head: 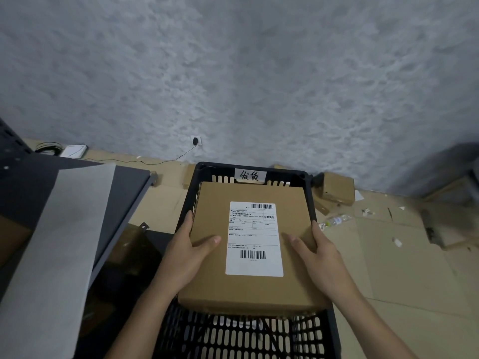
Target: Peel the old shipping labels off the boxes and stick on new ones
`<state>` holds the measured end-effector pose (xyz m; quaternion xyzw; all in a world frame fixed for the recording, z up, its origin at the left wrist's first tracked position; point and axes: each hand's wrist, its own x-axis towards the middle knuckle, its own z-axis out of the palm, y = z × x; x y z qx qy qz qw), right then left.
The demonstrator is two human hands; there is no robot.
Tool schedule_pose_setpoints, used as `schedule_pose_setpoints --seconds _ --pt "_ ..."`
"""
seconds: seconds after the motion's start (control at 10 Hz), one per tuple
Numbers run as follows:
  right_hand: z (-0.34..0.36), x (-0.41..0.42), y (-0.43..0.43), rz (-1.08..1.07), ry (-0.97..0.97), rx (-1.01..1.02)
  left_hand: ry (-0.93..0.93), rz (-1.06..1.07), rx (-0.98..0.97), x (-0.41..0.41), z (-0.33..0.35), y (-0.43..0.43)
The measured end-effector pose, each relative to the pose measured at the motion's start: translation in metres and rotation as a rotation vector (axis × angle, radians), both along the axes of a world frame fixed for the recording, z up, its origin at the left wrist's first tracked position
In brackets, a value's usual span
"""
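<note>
The box (293,203) hides much of the crate's (223,168) inside; most fingers vanish under its side edges. It is flat brown cardboard over the slotted black plastic crate, with a white barcoded label (254,238) on top. The left hand (185,251) and right hand (317,252) grip opposite sides, thumbs on top.

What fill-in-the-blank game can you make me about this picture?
The left hand and right hand grip one brown cardboard ____.
Its label is the colour ____.
The plastic crate underneath is the colour ____.
Missing words: box, white, black.
</note>
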<state>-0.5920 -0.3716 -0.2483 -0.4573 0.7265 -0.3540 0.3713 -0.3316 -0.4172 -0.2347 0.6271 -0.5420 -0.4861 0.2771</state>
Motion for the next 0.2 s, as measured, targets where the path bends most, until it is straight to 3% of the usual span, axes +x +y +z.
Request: schedule_pose_setpoints --seconds 0.2 --pt "0.018 -0.012 0.043 -0.085 -0.069 -0.049 -0.09 0.058 -0.054 0.0 0.021 0.04"
